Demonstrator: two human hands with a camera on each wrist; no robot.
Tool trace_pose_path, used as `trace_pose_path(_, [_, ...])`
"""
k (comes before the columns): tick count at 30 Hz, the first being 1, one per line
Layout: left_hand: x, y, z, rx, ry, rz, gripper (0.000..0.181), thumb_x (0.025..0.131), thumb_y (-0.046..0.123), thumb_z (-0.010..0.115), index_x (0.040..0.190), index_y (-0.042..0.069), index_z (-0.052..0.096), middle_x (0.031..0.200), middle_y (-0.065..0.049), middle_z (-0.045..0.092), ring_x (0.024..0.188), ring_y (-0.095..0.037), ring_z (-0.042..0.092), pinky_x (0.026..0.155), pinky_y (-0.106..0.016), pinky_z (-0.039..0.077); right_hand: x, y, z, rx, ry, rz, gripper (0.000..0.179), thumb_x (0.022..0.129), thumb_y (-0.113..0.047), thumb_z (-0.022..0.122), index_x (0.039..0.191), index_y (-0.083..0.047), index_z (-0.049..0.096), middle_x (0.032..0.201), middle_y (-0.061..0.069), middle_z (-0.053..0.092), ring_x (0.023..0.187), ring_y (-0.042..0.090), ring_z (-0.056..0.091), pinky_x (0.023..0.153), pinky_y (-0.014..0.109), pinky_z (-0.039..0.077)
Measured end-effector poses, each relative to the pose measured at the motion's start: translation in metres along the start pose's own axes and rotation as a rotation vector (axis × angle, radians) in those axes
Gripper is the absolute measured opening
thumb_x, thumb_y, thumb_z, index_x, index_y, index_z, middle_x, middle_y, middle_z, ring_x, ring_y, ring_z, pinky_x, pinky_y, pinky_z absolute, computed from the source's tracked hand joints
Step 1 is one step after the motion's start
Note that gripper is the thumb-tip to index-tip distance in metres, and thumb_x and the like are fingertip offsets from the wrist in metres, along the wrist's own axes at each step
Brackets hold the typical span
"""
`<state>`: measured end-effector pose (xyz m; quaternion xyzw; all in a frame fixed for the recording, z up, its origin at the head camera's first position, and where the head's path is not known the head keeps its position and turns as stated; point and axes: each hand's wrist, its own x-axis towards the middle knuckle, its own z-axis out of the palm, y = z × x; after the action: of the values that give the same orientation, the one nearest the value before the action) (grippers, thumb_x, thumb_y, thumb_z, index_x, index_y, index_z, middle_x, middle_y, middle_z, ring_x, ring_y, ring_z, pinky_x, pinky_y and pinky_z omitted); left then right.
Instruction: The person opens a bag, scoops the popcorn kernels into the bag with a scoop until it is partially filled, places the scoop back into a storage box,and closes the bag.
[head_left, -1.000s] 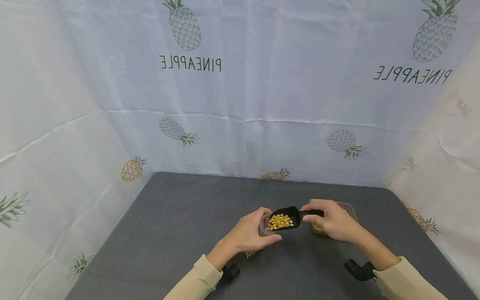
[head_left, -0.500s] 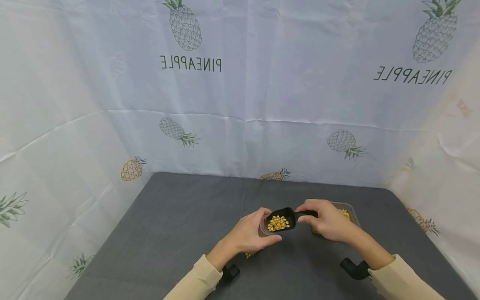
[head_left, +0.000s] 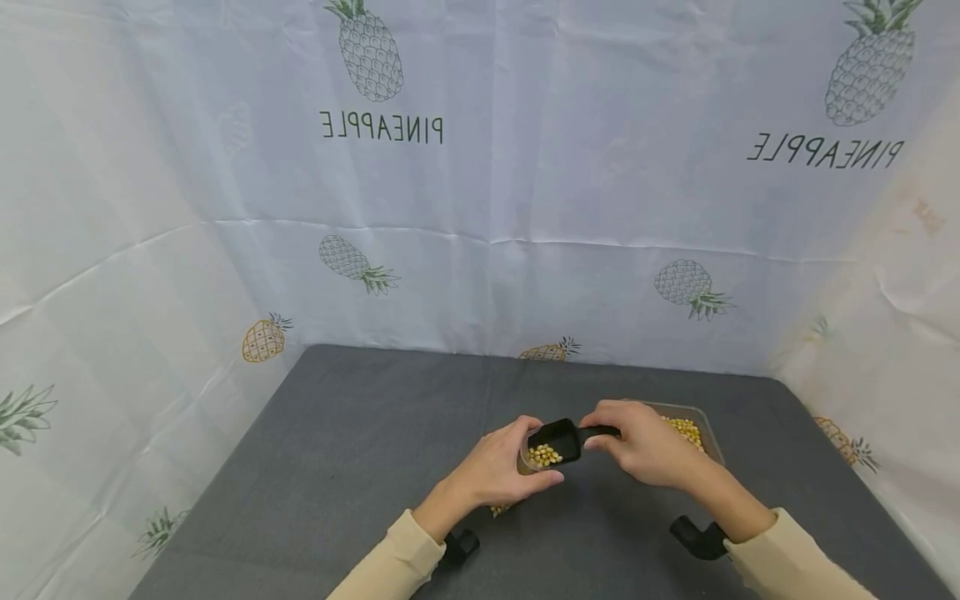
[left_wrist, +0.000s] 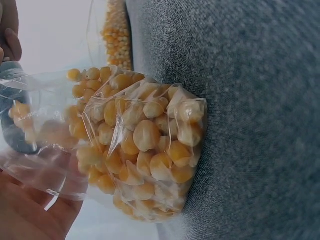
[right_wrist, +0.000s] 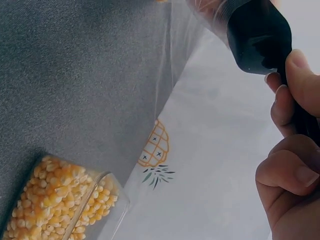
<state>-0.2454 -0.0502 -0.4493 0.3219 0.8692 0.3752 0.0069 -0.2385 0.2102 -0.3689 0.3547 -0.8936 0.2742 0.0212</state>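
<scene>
My left hand (head_left: 491,467) curls round the open mouth of a clear plastic bag (left_wrist: 145,145). Yellow corn kernels fill the bag's lower part, which touches the grey cloth in the left wrist view. In the head view the hand hides most of the bag. With its thumb and fingers, my right hand (head_left: 641,437) grips the handle of a black scoop (head_left: 564,439). The scoop tilts down to the left, its lip inside the bag's mouth. Some kernels (head_left: 543,455) lie at that lip; the back of the scoop is bare.
A clear rectangular container (right_wrist: 95,192) of corn kernels stands on the grey table (head_left: 375,425), partly behind my right hand in the head view. White curtains (head_left: 480,183) with pineapple prints hang behind the table and at both sides.
My right hand has moved left with the scoop, tipping it further into the bag's mouth. Fewer kernels lie in the scoop, and more of the container shows. The left hand holds still.
</scene>
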Motion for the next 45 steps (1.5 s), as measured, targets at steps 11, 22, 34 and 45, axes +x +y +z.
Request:
trace_pose_path(11, [0.0,0.0,0.001,-0.008,0.012,0.011,0.071,0.091,0.054,0.071,0.142,0.011,0.048,0.12,-0.003,0.063,0.082,-0.001,0.059,0.072,-0.023,0.051,0.002,-0.003,0.005,-0.018,0.006,-0.024,0.019,0.093,-0.018,0.074,0.111,-0.011,0.074,0.093,-0.013,0.06,0.073,0.0,0.052,0.065,0.027,0.046])
trace_pose_path(22, [0.0,0.0,0.001,-0.002,0.022,0.027,0.067,0.091,0.056,0.07,0.139,0.014,0.049,0.121,0.001,0.062,0.092,-0.005,0.06,0.076,-0.026,0.051,-0.011,0.004,-0.002,-0.008,0.077,-0.002,0.019,0.092,-0.013,0.075,0.11,-0.01,0.074,0.094,-0.011,0.062,0.07,0.001,0.049,0.062,0.026,0.044])
trace_pose_path(34, [-0.001,0.0,-0.001,-0.031,0.029,0.046,0.062,0.094,0.053,0.067,0.138,0.013,0.05,0.1,0.01,0.054,0.063,0.0,0.048,0.063,-0.022,0.044,-0.036,0.013,-0.012,-0.028,0.162,0.119,0.025,0.093,-0.012,0.074,0.117,-0.009,0.073,0.121,0.011,0.069,0.115,0.038,0.064,0.086,0.051,0.054])
trace_pose_path(45, [-0.001,-0.003,-0.002,-0.049,0.088,0.095,0.054,0.095,0.045,0.069,0.134,0.011,0.052,0.096,0.011,0.051,0.067,-0.002,0.044,0.063,-0.02,0.04,-0.056,0.035,-0.016,-0.021,0.213,0.147,0.025,0.094,-0.011,0.073,0.119,-0.01,0.073,0.114,0.002,0.07,0.097,0.021,0.066,0.072,0.031,0.053])
